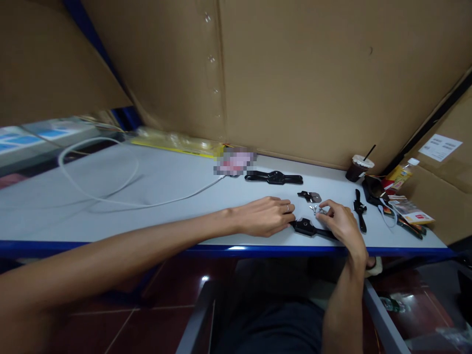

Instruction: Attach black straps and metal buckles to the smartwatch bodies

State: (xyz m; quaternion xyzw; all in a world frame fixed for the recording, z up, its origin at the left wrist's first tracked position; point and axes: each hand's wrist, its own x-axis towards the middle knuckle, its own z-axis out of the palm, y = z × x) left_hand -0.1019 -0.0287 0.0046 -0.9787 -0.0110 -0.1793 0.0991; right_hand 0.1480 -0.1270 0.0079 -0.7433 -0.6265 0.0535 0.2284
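My left hand (pixel 267 216), with a ring on one finger, is closed over the left end of a black two-handled tool (pixel 305 226) near the table's front edge. Thumb and fingers of my right hand (pixel 339 223) come together at small silver metal pieces (pixel 314 209), above the tool's right handle. Just behind these pieces lie a dark metal part and a flat grey plate (pixel 315 197). A second black two-handled tool (pixel 275 177) lies farther back, and a third (pixel 360 210) rests to the right of my right hand.
A white cable (pixel 165 202) loops over the left of the table (pixel 44 211). At the right are a dark drink cup (pixel 359 168), a bottle (pixel 401 174), a black box and papers. Cardboard walls stand behind and to the right.
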